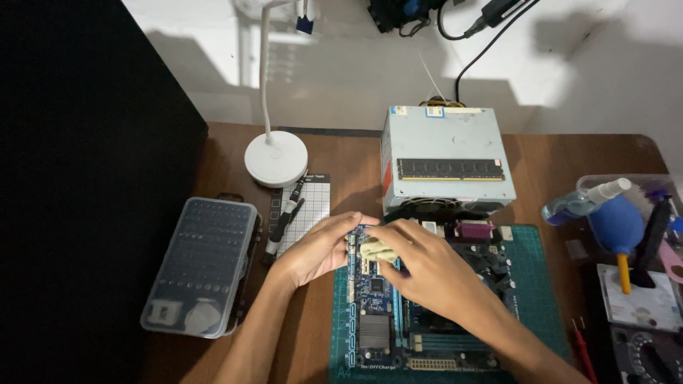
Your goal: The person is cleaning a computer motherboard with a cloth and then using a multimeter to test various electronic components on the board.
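Observation:
A blue motherboard lies on a green cutting mat in front of me. My left hand grips the board's far left edge. Over the board's upper left part, my right hand presses a small beige lump of putty-like material against it with the fingertips. The two hands almost touch around that lump. Much of the board's middle is hidden under my right hand and forearm.
A grey power supply with a memory stick on top stands behind the board. A white lamp base, a pen and a clear screwdriver-bit case are left. A blue air blower, spray bottle and multimeter are right.

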